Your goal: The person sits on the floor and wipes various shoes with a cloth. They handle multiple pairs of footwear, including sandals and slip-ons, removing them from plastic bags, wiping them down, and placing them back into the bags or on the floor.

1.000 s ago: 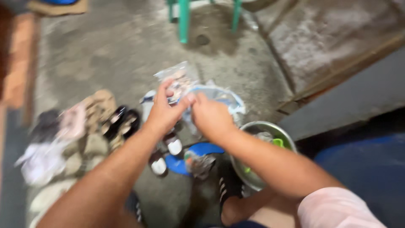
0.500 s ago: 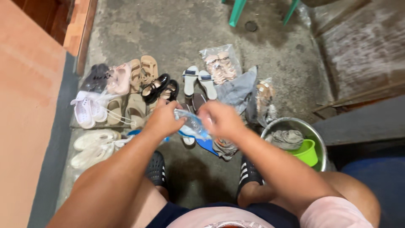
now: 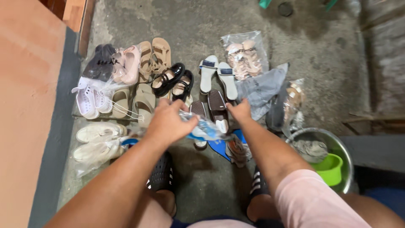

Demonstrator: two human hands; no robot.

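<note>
Looking down at a concrete floor covered in footwear. The left hand grips a crumpled clear plastic bag, and the right hand reaches just past it, over a pair of brown sandals. Farther out are white slides, black strap shoes, tan sandals and bagged sandals. A metal basin with a green cup sits to the right.

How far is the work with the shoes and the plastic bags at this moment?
Done, it seems: several pairs stand unbagged in rows, such as the black shoes and white sandals. In hand: the left hand grips a clear plastic bag, while the right hand reaches to the brown slippers. Left: one bagged pair lies untouched, and another bag beside the metal basin.
</note>
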